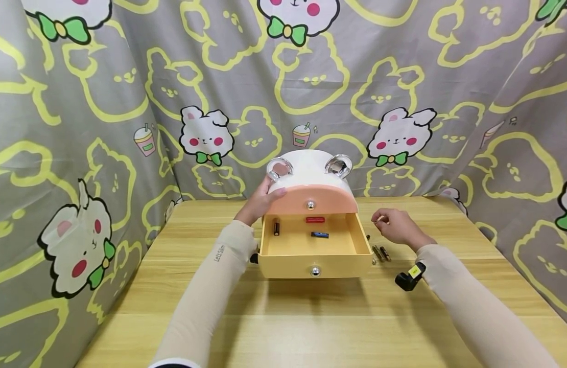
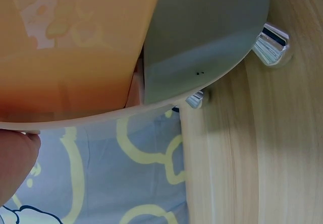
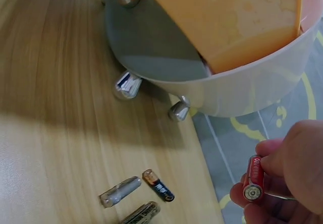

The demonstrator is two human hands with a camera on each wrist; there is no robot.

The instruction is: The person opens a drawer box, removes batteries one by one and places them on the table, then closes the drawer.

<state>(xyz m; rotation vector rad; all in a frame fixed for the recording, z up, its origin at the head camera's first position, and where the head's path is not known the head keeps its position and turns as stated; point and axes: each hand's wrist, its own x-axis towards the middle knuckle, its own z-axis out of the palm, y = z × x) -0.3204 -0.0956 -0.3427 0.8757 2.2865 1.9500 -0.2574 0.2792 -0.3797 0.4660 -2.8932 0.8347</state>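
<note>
Battery, red, pinched in right hand, thumb and fingers closed on it, held above table to right of cabinet. Left hand against cabinet's upper left side, thumb on front, other fingers mostly hidden; can't tell how tight. Lower drawer slid open, with black battery, blue battery and second red battery lying apart inside. Loose batteries on table just right of drawer.

Facing you, yellow-patterned grey fabric with white rabbits fills the top of the frame and hangs down both sides. Your pale wood-grain counter spans the lower centre, soft shadows falling near its middle.
</note>
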